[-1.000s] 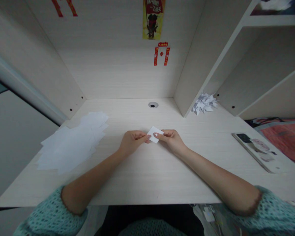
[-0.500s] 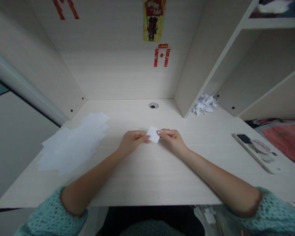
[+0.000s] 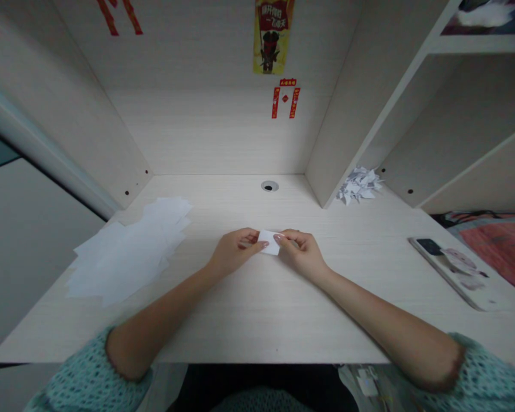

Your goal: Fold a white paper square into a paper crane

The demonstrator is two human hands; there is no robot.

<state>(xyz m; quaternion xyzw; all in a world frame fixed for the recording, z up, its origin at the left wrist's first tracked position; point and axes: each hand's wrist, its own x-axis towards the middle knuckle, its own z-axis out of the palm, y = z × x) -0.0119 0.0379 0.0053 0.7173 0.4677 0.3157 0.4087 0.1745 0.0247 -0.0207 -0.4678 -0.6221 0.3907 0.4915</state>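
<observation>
"Left hand (image 3: 232,250): condition?"
"Nearly closed; thumb and fingers are pinching the small white paper (image 3: 271,247) by its left side."
"The paper's place?"
"It is sitting between the hands, over the desk (image 3: 257,315), showing no clear long axis."
"Nearer hand?"
"Neither; both are gripping it."
"Right hand (image 3: 304,252)?"
"Likewise nearly closed; its thumb is pressing the right side."
"Farther right?"
"One heap of scraps (image 3: 359,184) is lying there; one phone (image 3: 457,274) is resting camera side up."

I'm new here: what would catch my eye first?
Probably the small white paper that the left hand and right hand pinch mid-desk. Above it, the bright yellow-and-red poster stands out on the pale back panel. White sheets spread at left.
</observation>
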